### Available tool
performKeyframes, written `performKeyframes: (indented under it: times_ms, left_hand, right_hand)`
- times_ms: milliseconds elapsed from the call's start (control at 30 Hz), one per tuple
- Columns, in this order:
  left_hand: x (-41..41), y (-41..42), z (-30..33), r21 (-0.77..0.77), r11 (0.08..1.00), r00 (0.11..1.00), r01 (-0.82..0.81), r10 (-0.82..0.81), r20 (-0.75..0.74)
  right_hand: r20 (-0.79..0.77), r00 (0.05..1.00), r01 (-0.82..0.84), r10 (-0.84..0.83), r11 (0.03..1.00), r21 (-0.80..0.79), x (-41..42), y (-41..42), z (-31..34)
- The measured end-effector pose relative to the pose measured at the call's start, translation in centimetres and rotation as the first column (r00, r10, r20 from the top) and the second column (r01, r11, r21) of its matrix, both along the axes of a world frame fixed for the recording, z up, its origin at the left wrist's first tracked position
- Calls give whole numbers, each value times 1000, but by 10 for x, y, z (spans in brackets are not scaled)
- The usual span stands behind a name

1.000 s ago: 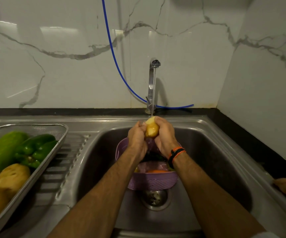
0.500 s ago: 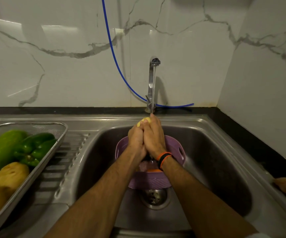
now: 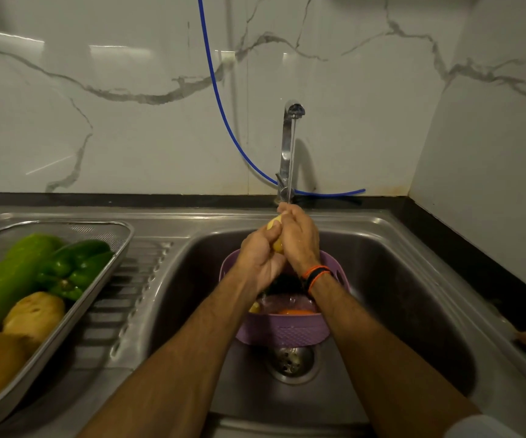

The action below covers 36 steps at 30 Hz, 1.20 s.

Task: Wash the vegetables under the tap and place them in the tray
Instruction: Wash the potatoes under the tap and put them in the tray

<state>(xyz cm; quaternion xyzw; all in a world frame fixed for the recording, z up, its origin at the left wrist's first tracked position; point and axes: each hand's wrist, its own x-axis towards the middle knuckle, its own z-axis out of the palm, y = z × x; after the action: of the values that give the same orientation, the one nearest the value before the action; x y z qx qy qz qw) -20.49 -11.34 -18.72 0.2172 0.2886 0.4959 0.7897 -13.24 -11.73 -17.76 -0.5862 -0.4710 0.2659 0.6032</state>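
STEP: rinsing | GRIP: left hand (image 3: 260,254) and right hand (image 3: 299,240) clasp a potato (image 3: 275,223) under the tap (image 3: 291,134) stream, above the purple basket (image 3: 282,331) mid-sink | TRAY: tray (image 3: 97,279) on the left drainboard holds washed vegetables | RISK: wet potato may slip into the basin.

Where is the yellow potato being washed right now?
In the head view it is centre frame: the yellow potato is clasped between the left hand and right hand, under the chrome tap, above the purple plastic basket.
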Motion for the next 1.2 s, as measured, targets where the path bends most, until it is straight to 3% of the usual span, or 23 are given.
performKeyframes:
  times_ms: [167, 333, 567, 633, 700, 800, 900, 1200]
  left_hand:
    - [5, -5, 6, 44, 995, 993, -91, 94, -67]
    - [3, -5, 4, 23, 999, 999, -26, 27, -38]
    - [13, -4, 5, 105, 986, 984, -129, 141, -112]
    - [13, -1, 2, 65, 988, 988, -144, 147, -53]
    - [12, 3, -1, 28, 987, 987, -159, 159, -11]
    - [10, 7, -7, 2, 987, 986, -162, 162, 22]
    - [9, 4, -8, 30, 987, 988, -155, 156, -9]
    - [16, -4, 2, 187, 980, 995, -70, 83, -62]
  right_hand:
    - [95, 995, 10, -12, 1000, 14, -12, -5, -9]
    - [10, 1000, 23, -23, 1000, -4, -1, -1, -1]
    - [-4, 1000, -4, 3, 996, -88, 7, -5, -6]
    - [-84, 996, 21, -30, 994, -109, 8, 0, -8]
    - [-266, 963, 0, -28, 995, -104, 7, 1, -8]
    - [-551, 834, -39, 14, 999, -35, 5, 1, -4]
    - [-664, 745, -76, 58, 997, 1, 4, 1, -2]
    - [-310, 951, -33, 3, 995, -92, -3, 2, -7]
